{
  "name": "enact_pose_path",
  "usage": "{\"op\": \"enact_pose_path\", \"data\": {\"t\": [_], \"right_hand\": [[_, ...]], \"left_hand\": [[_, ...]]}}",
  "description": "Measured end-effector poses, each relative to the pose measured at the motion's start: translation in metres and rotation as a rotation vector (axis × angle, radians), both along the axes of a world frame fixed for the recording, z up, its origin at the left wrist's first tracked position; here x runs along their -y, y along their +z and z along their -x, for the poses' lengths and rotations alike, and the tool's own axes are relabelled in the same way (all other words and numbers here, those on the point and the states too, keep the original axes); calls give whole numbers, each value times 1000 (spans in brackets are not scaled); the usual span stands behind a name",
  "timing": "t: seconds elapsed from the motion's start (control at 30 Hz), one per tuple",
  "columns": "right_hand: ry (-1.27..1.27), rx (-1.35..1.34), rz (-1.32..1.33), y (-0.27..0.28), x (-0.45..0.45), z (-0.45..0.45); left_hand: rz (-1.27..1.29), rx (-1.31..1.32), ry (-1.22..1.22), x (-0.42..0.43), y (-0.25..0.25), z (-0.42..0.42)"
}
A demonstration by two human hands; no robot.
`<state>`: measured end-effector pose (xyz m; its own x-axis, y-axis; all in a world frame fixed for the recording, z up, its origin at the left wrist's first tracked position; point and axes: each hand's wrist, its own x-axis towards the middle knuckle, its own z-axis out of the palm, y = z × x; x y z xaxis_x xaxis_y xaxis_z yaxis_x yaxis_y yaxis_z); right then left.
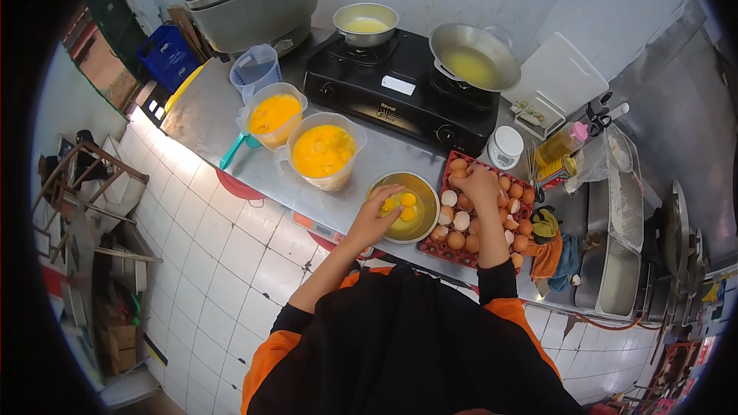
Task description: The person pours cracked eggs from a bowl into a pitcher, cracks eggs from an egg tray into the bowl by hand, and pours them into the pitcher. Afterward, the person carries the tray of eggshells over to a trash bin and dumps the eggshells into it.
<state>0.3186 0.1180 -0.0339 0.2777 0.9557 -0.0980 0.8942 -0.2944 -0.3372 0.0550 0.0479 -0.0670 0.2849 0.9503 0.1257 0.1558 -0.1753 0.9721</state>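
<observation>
My left hand (378,214) is over the near left rim of a metal bowl (429,224), its thumb and fingers apart. Several yolks (408,200) lie in clear egg white in the bowl. At the bowl's right stands a red egg tray (438,249) with whole brown eggs (456,240) and cracked shells (461,220). My right hand (480,187) reaches over the tray, its fingers closed round a brown egg (459,173) near the far left corner.
Two plastic jugs, one nearer (327,155) and one farther (274,115), hold yellow egg. Behind is a black gas stove (361,81) with two pans. A white kitchen scale (506,146), an oil bottle (561,144) and cloths (565,261) are on the right. A large pot (261,11) stands back left.
</observation>
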Motion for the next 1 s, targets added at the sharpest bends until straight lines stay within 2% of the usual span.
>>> {"op": "enact_pose_path", "data": {"t": [0.03,0.17,0.23,0.3,0.4,0.5,0.6,0.7,0.8,0.9,1.0], "right_hand": [[-21,-46,-30,-3,2,-8],[-33,-306,-272,15,20,-21],[71,-622,-209,10,33,-18],[201,-1095,-47,9,49,-3],[255,-1334,185,-1,63,24],[130,-1472,194,-5,69,45],[179,-1450,193,6,77,58],[186,-1438,-2,-6,78,65],[349,-1060,-371,-27,74,57],[457,-551,-719,38,87,74],[648,-380,-924,53,99,78]], "left_hand": [[-1,4,4,0,-1,1],[-265,-163,19,1,6,-1],[-323,-216,-8,6,16,-7],[-338,-168,-70,10,23,-19],[-303,-88,-50,9,19,-26],[-314,-67,-1,6,17,-21],[-226,37,4,7,24,-19],[-64,244,-19,4,21,-20],[12,391,-5,2,3,-22],[92,423,33,4,-10,-20],[166,396,69,7,-12,-18]]}}
